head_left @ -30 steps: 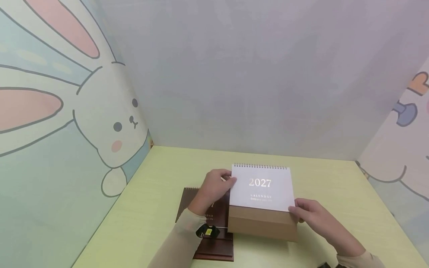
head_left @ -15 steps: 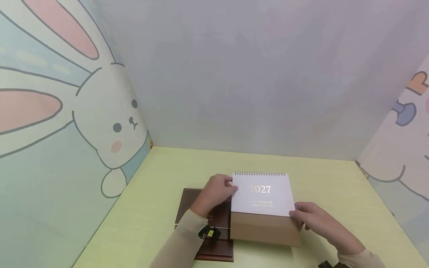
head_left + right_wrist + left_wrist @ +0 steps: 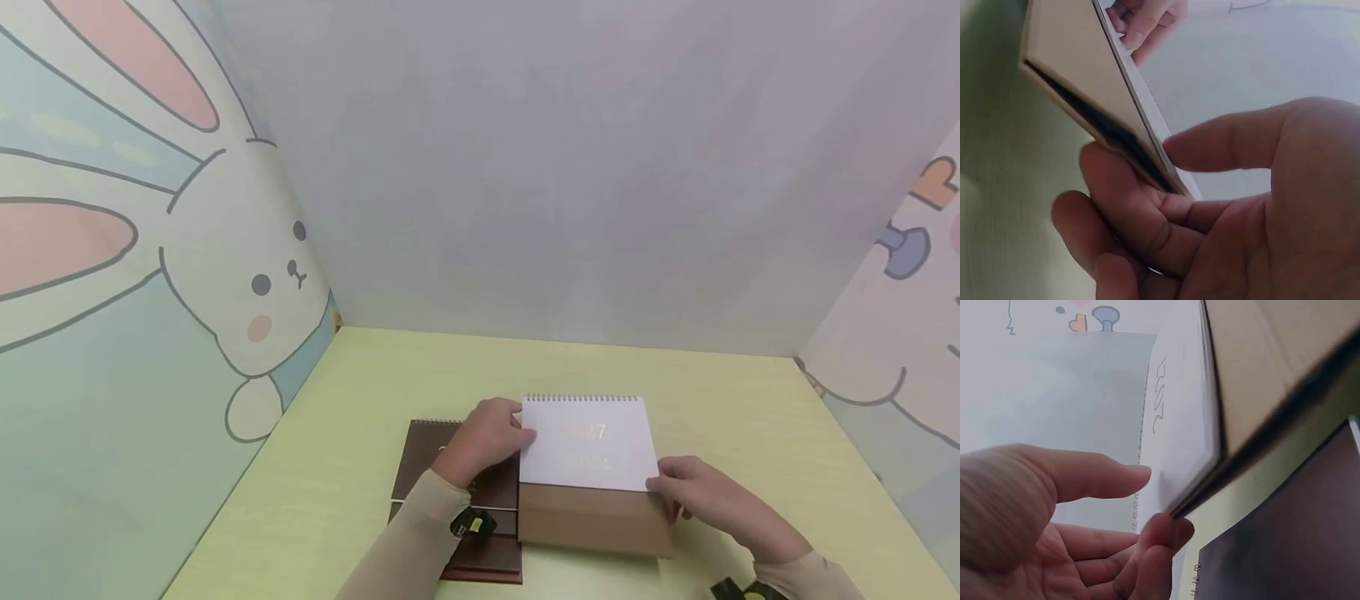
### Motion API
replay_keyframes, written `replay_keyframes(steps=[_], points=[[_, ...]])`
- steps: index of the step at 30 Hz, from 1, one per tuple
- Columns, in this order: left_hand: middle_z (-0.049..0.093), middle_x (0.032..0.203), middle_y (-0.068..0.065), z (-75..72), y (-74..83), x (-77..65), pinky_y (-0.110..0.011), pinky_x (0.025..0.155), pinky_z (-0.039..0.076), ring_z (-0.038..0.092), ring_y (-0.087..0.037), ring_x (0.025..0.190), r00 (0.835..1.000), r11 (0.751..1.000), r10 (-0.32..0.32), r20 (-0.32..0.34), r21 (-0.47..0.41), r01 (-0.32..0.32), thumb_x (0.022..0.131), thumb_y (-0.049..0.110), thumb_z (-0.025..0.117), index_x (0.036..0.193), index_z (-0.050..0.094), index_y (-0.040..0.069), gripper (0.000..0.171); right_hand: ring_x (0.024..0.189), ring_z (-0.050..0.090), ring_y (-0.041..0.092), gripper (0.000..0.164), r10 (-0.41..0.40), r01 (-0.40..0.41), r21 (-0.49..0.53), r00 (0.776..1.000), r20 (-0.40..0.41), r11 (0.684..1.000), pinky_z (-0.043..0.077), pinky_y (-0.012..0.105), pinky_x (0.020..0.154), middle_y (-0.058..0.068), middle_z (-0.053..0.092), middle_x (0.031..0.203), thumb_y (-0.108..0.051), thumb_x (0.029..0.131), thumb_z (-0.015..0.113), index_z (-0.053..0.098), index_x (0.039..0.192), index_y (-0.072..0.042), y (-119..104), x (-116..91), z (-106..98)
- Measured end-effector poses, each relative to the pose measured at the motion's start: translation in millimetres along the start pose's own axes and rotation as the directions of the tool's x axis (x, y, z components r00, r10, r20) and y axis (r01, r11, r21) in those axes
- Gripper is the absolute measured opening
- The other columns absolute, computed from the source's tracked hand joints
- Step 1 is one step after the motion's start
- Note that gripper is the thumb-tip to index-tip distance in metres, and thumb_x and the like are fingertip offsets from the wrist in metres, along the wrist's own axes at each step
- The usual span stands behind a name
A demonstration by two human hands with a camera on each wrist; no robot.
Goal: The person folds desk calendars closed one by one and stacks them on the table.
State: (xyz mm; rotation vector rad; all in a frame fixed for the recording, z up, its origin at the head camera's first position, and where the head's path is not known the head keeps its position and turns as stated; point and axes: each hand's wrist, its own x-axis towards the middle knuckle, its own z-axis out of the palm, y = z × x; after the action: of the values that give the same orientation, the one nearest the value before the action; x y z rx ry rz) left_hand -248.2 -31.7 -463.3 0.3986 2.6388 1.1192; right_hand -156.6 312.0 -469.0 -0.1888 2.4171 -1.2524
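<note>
A white spiral-bound desk calendar (image 3: 588, 458) with gold "2027" lettering leans back on its brown cardboard stand (image 3: 592, 527). My left hand (image 3: 486, 437) holds its left edge, thumb over the white page and fingers behind, as the left wrist view shows. At the lower right corner my right hand (image 3: 701, 500) pinches it; in the right wrist view the thumb is at the pages and the fingers lie under the folded stand (image 3: 1072, 69). To the left lies a dark brown 2027 calendar (image 3: 422, 458), partly hidden by my left forearm.
The pale yellow-green table (image 3: 315, 467) runs back to a grey wall (image 3: 555, 183). Side walls carry cartoon drawings, with a rabbit (image 3: 247, 275) on the left. A dark brown stand base (image 3: 487, 560) shows below the brown calendar.
Both hands have brought the white calendar lower and closer to me, its top edge dropping most. It now sits right beside the dark brown calendar, which has stayed in place.
</note>
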Motion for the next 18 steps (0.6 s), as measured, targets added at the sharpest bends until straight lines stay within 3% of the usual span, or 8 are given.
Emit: replay_keyframes(steps=[5, 13, 18], points=[[0.045, 0.066, 0.004, 3.1, -1.5, -0.5, -0.03, 0.058, 0.035, 0.043, -0.014, 0.06, 1.0, 1.0, 0.006, 0.015, 0.03, -0.007, 0.102, 0.014, 0.076, 0.085, 0.058, 0.014, 0.025, 0.074, 0.064, 0.014, 0.03, -0.003, 0.004, -0.025, 1.0, 0.021, 1.0, 0.048, 0.027, 0.066, 0.003, 0.069, 0.077, -0.017, 0.114, 0.06, 0.064, 0.089, -0.001, 4, 2, 3], [0.045, 0.071, 0.002, 5.6, 1.9, -2.5, -0.03, 0.061, 0.037, 0.045, -0.015, 0.066, 1.0, 0.998, 0.012, 0.029, 0.053, -0.013, 0.104, 0.019, 0.079, 0.087, 0.062, 0.012, 0.025, 0.072, 0.062, 0.017, 0.027, 0.024, -0.024, -0.043, 1.0, 0.013, 0.999, 0.05, 0.029, 0.064, 0.003, 0.068, 0.076, -0.017, 0.114, 0.061, 0.066, 0.09, -0.005, 8, 4, 8], [0.047, 0.072, 0.001, 8.9, 5.0, -4.9, -0.031, 0.064, 0.04, 0.049, -0.016, 0.068, 0.999, 0.998, -0.003, 0.043, 0.058, 0.0, 0.107, 0.022, 0.079, 0.102, 0.074, 0.011, 0.013, 0.072, 0.059, 0.017, 0.027, 0.056, -0.056, -0.085, 0.998, -0.002, 0.995, 0.047, 0.029, 0.064, 0.001, 0.063, 0.077, -0.02, 0.115, 0.063, 0.065, 0.091, -0.008, 11, 5, 11]])
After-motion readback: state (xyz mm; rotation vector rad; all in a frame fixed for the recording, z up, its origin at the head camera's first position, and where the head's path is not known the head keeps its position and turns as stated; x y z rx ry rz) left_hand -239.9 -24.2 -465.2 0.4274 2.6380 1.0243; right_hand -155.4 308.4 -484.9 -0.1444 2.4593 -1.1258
